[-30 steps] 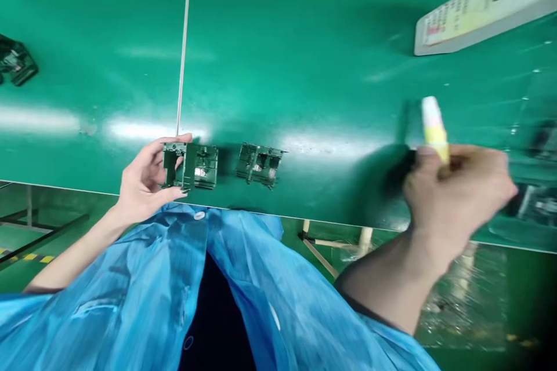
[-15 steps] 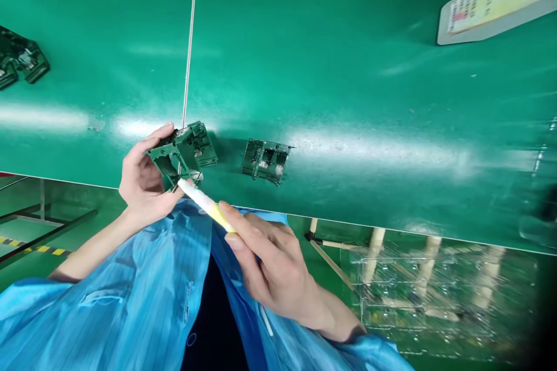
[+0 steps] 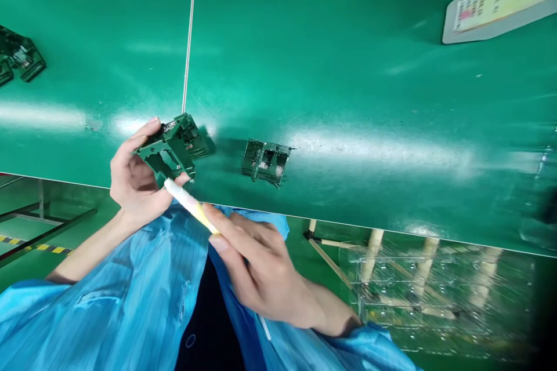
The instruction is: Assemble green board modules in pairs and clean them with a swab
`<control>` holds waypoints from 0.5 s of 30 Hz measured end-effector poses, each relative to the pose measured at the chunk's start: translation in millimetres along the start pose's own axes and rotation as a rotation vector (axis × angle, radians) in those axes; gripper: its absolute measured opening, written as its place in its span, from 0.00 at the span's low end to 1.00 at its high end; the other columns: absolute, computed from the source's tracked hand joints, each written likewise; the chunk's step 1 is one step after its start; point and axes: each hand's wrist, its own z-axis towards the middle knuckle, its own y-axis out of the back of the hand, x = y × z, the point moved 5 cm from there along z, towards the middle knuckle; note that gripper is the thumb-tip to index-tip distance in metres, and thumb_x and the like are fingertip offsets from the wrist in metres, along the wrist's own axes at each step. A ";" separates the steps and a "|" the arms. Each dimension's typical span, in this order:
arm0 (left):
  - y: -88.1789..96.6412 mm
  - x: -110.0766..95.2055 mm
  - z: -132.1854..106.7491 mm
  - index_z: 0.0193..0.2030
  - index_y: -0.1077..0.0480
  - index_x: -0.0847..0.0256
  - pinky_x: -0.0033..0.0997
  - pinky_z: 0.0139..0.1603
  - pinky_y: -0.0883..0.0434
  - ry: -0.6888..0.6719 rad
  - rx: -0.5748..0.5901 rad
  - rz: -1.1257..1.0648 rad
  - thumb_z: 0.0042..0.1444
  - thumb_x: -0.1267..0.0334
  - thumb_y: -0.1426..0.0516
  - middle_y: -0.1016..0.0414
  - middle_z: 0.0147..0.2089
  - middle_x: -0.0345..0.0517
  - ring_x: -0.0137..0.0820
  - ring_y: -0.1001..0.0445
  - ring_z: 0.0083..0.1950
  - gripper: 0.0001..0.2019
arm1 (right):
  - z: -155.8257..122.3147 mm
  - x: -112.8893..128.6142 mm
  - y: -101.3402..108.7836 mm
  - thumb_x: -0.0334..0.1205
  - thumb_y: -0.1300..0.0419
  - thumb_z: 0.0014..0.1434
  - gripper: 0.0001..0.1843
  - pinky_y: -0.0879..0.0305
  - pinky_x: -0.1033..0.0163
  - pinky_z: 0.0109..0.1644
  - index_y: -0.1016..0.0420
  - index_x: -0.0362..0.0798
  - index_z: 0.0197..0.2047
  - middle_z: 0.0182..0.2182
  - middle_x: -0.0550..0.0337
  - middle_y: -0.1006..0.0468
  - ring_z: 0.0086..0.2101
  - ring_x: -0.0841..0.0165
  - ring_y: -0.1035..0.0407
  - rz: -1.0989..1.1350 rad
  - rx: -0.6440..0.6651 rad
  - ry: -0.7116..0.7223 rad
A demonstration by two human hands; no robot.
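Note:
My left hand (image 3: 136, 179) grips a dark green circuit-board assembly (image 3: 187, 134), raised and tilted over the table's near edge. Boards stand at angles to one another, with an opening in the nearer one. Between the thumb and fingers of my right hand (image 3: 267, 266) is a slim white-and-yellow pen-shaped tool (image 3: 186, 200). Its white end meets the lower corner of the assembly, close to my left thumb; whether it touches the board I cannot tell. A second circuit-board assembly (image 3: 266, 161) lies on the table just right of the held one.
Another board assembly (image 3: 21, 57) is at the far left of the green table (image 3: 331, 69). A light-coloured holder with a printed label (image 3: 500, 3) stands at the back right. Below the front edge, clear plastic trays (image 3: 435, 295) rest on a pipe rack (image 3: 374, 255).
Both hands have shifted slightly left, carrying the board assembly and the pen-shaped tool along. The assembly has risen a little and turned slightly. The one on the table stays put.

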 end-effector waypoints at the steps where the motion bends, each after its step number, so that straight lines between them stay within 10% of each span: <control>1: -0.1 1.4 0.5 0.60 0.33 0.53 0.53 0.67 0.29 0.013 0.036 -0.020 0.51 0.54 0.31 0.24 0.58 0.45 0.39 0.26 0.62 0.30 | -2.6 -0.2 8.6 0.33 0.48 0.69 0.22 0.35 0.64 0.21 0.35 0.42 0.65 0.26 0.62 0.25 0.21 0.71 0.35 0.020 -0.004 0.007; 8: -0.7 -4.3 3.8 0.61 0.31 0.52 0.53 0.63 0.24 0.095 0.209 -0.163 0.48 0.59 0.29 0.22 0.54 0.50 0.45 0.24 0.59 0.33 | -17.7 -19.5 71.7 0.25 0.38 0.60 0.30 0.23 0.56 0.28 0.28 0.61 0.61 0.39 0.59 0.17 0.28 0.65 0.25 -0.227 -0.245 -0.066; 15: -5.3 -19.0 8.4 0.62 0.32 0.56 0.46 0.61 0.23 0.140 0.388 -0.295 0.43 0.63 0.26 0.22 0.55 0.53 0.43 0.24 0.59 0.38 | -10.8 -17.0 70.2 0.23 0.38 0.60 0.23 0.29 0.63 0.27 0.24 0.53 0.55 0.38 0.56 0.21 0.31 0.68 0.25 -0.439 -0.063 -0.041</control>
